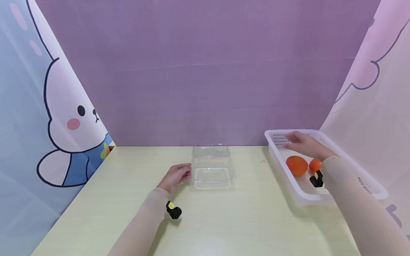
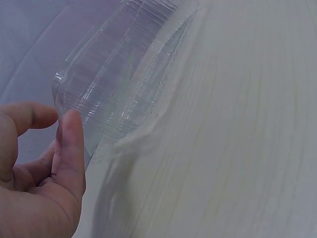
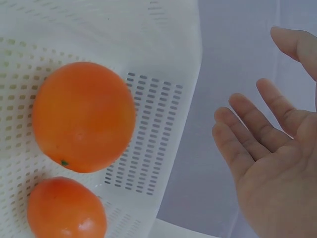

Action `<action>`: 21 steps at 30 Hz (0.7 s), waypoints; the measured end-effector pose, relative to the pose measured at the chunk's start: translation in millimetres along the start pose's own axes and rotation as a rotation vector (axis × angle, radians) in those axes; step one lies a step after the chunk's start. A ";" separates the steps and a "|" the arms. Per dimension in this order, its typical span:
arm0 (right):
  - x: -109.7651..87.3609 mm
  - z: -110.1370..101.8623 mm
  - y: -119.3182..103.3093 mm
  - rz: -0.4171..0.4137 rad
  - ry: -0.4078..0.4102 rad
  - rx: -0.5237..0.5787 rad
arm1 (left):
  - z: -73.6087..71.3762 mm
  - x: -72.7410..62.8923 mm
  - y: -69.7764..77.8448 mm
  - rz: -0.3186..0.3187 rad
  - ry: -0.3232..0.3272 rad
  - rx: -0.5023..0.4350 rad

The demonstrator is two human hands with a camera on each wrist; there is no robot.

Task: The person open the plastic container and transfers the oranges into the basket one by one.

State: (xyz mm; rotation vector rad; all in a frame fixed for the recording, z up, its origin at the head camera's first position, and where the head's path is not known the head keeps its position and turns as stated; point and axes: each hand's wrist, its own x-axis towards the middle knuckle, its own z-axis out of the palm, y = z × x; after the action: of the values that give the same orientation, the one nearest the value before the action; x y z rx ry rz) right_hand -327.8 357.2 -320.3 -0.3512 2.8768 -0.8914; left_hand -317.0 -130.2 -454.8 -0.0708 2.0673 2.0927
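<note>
A clear plastic clamshell box (image 1: 213, 183) stands on the table with its lid raised. Its left edge is pinched between the thumb and fingers of my left hand (image 1: 176, 176); in the left wrist view that hand (image 2: 47, 163) meets the rim of the see-through box (image 2: 124, 74). Over the white basket (image 1: 299, 197) hovers my right hand (image 1: 304, 144), fingers extended and holding nothing. Below it lie a large orange (image 1: 296, 165) and a smaller orange-coloured fruit (image 1: 315, 165). The right wrist view shows the palm (image 3: 277, 163) apart from the large orange (image 3: 84, 117) and smaller fruit (image 3: 67, 208).
The pale wooden table (image 1: 224, 220) ends at a purple cloth backdrop (image 1: 198, 78). Printed curtains hang at both sides, the left one with a cartoon rabbit (image 1: 68, 117). Each wrist carries a small black camera. The basket's high perforated walls surround the fruit.
</note>
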 end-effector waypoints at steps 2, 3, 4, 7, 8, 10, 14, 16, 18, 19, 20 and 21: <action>0.8 0.8 -2.7 0.000 0.005 -0.004 | 0.0 0.0 -0.2 0.005 0.000 0.004; 1.1 1.2 -3.7 -0.003 0.007 -0.006 | 0.2 0.0 -0.3 0.005 0.001 0.003; 1.5 1.6 -4.6 -0.008 0.010 -0.010 | 0.3 0.1 -0.3 0.004 0.003 0.003; 2.8 2.6 -6.4 -0.021 0.010 -0.018 | 0.6 0.3 -0.8 0.004 0.005 0.004; 3.1 3.0 -7.3 -0.024 0.008 -0.015 | 0.6 0.2 -0.9 0.004 0.006 0.004; 3.2 3.3 -8.7 -0.027 0.003 -0.013 | 0.7 0.2 -1.1 0.004 0.008 0.007; 2.9 4.2 -14.3 -0.037 0.003 -0.002 | 0.7 0.1 -1.5 0.004 0.009 0.012; 2.8 4.6 -17.7 -0.053 0.006 -0.004 | 0.9 0.2 -1.5 0.005 0.009 0.014; 2.8 5.3 -22.1 -0.071 0.012 -0.008 | 1.3 0.4 -1.6 0.003 0.010 0.014; 2.8 5.7 -24.5 -0.076 0.012 -0.009 | 1.4 0.3 -1.4 0.000 0.010 0.012; 2.7 6.2 -26.7 -0.081 0.011 -0.010 | 1.5 0.4 -1.3 -0.001 0.010 0.013; 2.5 6.7 -29.1 -0.088 0.011 -0.010 | 1.7 0.6 -1.3 -0.001 0.011 0.012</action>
State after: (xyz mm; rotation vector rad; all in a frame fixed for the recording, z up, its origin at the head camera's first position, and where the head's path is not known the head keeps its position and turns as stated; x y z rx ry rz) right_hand -323.7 329.6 -309.3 -0.4781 2.8975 -0.8951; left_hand -317.1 -128.5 -456.1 -0.0816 2.0853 2.0841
